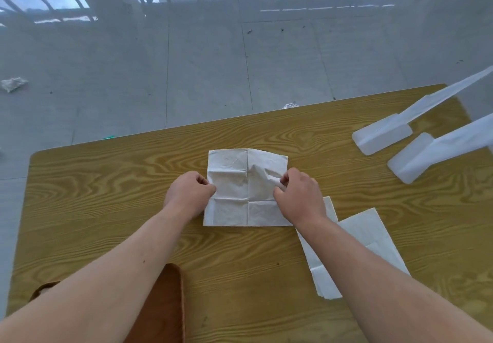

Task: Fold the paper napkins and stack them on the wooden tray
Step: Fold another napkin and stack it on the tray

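A white paper napkin (240, 182) lies unfolded on the wooden table (106, 182), showing crease lines. My left hand (188, 193) pinches its left edge with curled fingers. My right hand (298, 196) pinches a bunched-up bit of the napkin's right side, lifting it slightly. A pile of more white napkins (378, 236) lies to the right, partly under my right forearm. The dark brown wooden tray (165, 308) sits at the near edge, mostly hidden by my left forearm.
Two white plastic stand feet (381, 137) (410, 165) rest on the table's far right. Beyond the table's far edge is grey tiled floor with a crumpled tissue (13, 84) and window bars.
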A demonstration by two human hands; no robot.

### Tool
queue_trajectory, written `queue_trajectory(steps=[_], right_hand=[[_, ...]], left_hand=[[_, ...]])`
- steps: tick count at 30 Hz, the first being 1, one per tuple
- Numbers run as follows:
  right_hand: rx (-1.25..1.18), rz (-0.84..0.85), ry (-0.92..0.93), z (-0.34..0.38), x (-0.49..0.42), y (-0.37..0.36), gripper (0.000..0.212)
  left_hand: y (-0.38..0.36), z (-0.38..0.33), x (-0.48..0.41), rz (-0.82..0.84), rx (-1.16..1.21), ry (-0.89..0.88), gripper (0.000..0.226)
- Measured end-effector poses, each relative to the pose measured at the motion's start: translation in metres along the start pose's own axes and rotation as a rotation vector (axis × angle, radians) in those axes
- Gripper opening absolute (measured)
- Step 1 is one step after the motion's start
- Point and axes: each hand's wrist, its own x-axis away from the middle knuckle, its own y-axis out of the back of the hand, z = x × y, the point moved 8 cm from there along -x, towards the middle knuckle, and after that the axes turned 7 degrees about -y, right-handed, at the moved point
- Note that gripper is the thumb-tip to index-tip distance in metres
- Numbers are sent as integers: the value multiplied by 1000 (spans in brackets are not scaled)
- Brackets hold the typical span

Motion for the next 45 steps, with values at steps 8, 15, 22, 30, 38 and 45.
queue_trajectory(steps=[8,15,22,30,38,45], right_hand=[[240,34,388,62,42,-41,40],[413,96,607,94,84,-88,37],[459,52,660,96,98,-96,30],[351,8,614,100,85,-84,29],[497,74,717,106,91,-101,24],[329,59,684,116,90,-95,13]], left_hand=[[52,63,6,-96,1,8,7],[79,115,15,-140,-38,-2,6],[57,95,55,-19,-343,-591,18],[54,75,48,-51,-448,-734,30],[34,78,51,145,-627,-827,46],[34,76,57,79,-610,-825,71]])
